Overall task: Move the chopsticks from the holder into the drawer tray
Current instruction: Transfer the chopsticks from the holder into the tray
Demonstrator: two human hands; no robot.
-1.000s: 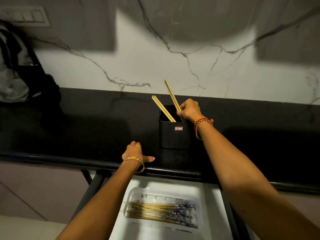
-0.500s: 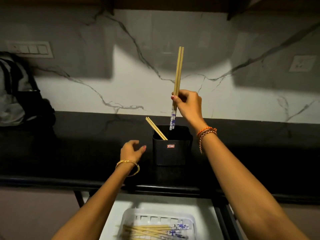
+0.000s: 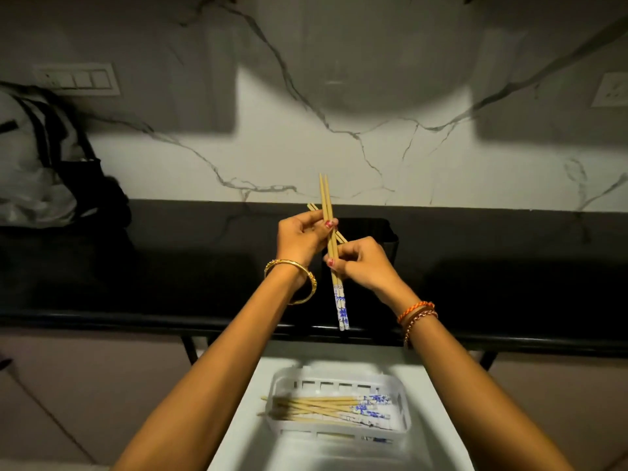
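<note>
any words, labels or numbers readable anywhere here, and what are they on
None can be read.
Chopsticks held in both hands: blue and white pattern on the thick ends, no lettering.
Chopsticks in the tray: same blue pattern, no lettering.
Black holder: its front is hidden behind the hands.
Wall switch plate: no markings visible.

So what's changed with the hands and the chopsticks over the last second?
The right hand drew a pair of chopsticks up out of the black holder and brought it toward the body. The left hand left the counter and now grips the pair too. Another pair stays in the holder, and the white tray keeps its chopsticks.
</note>
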